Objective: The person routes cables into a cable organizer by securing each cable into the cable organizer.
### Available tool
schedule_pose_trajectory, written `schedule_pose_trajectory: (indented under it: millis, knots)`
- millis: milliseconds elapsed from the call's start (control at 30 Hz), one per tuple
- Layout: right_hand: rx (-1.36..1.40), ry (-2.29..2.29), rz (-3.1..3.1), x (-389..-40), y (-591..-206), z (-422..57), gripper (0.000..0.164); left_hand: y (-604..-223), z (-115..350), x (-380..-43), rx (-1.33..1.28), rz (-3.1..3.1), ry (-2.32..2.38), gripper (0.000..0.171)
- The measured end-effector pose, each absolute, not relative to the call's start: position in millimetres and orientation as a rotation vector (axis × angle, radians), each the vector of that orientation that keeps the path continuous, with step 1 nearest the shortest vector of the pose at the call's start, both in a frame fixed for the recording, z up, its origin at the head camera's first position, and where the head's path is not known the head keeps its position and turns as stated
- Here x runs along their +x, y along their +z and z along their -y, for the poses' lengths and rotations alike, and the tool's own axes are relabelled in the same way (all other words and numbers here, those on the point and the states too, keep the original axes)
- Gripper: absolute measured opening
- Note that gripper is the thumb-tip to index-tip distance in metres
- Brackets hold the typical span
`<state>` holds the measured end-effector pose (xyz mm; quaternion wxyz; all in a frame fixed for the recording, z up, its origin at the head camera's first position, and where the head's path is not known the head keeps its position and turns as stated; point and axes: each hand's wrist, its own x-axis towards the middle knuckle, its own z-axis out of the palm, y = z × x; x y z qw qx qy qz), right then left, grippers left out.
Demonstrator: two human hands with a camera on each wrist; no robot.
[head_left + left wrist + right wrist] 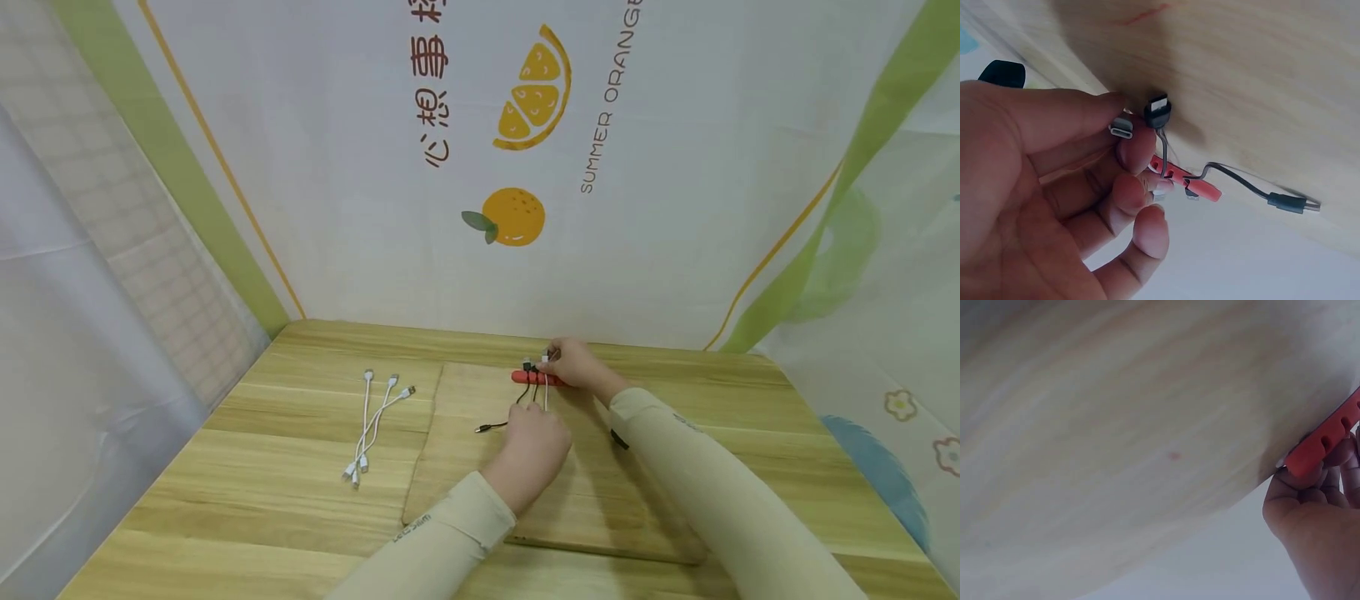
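Note:
A red cable holder strip [519, 377] lies near the back edge of the wooden board, with two black USB cables [491, 427] and a white USB cable [546, 398] running through its slots. My left hand [536, 446] pinches the near end of the white cable; its connector [1121, 128] shows between thumb and index finger in the left wrist view. A black connector [1157, 115] sits just beyond those fingertips. My right hand [579, 364] is at the strip, fingertips curled around the white cable's far plug. In the right wrist view, vacant slots show at the strip's end, above the right fingers [1335, 478].
Several white USB cables [375, 422] lie partly crossed on the table [247, 467], left of the wooden board [457, 467]. A dark object [619, 439] shows beside the right sleeve. Behind the table hangs a white curtain [360, 250] with orange prints.

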<state>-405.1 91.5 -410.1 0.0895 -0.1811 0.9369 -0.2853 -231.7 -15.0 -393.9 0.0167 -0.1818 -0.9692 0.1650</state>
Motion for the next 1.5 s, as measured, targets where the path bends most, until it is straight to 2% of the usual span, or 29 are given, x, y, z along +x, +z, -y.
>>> schedule_pose_trajectory:
  millis: [267,700,933,1033,1233,1500]
  knots:
    - [-0.467,-0.886,-2.757,-407,-408,-90,0.023,-389,16,-233,-0.619,3.027,0.599,0.020]
    - [-0.394,-0.804,-2.736,-416,-409,-89,0.021,-390,17,-238,-0.651,3.036,0.577,0.021]
    - [-0.388,-0.892,-2.643,-419,-411,-96,0.030,-392,16,-238,-0.629,3.050,0.586,0.023]
    - [-0.420,-0.863,-2.608,-418,-410,-98,0.028,-392,15,-237,-0.616,3.058,0.571,0.023]
    - [-0.466,-0.802,-2.565,-418,-408,-102,0.047,-387,15,-234,-0.624,3.065,0.564,0.024]
    - [-0.466,-0.972,-2.459,-415,-412,-109,0.042,-388,15,-228,-0.615,3.078,0.618,0.022]
